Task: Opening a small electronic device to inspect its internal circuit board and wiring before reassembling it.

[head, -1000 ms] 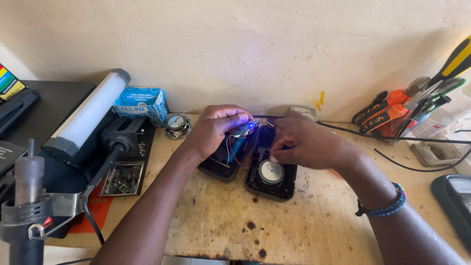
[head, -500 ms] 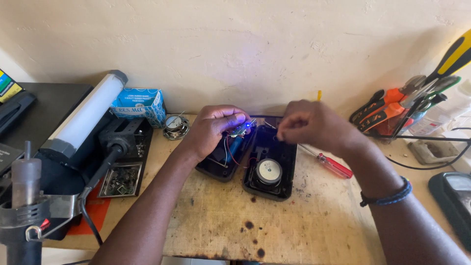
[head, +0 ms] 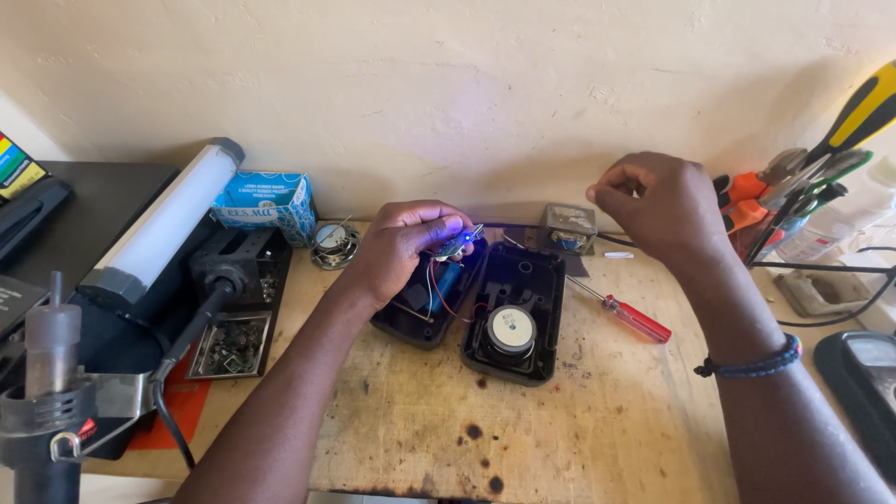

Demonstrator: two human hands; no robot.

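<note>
The left hand (head: 403, 245) gripped a small circuit board (head: 455, 245) between fingertips and thumb, holding it over the rear end of the left case half (head: 425, 313). A blue light glowed at the board. Red and pale wires (head: 437, 291) ran from the board down into that half, beside a blue cylindrical part that was probably a battery; the view was too small to confirm.

The right hand (head: 653, 207) was raised above the table (head: 579, 411), well apart from the board and to its right. Its fingers were curled and pinched together; whether they held anything could not be determined.

The right case half (head: 515, 317), with a round speaker (head: 511, 329), lay touching the left half, long axis running from the wall toward the person. The screwdriver (head: 623, 315), red-handled, lay just right of it, tip pointing toward the wall, below and nearer to the right hand.

Packages and labels:
- A blue-and-white box (head: 266, 203) stood against the wall, left of the board.
- A multicoloured striped label (head: 17, 168) sat at the far left edge.
</note>
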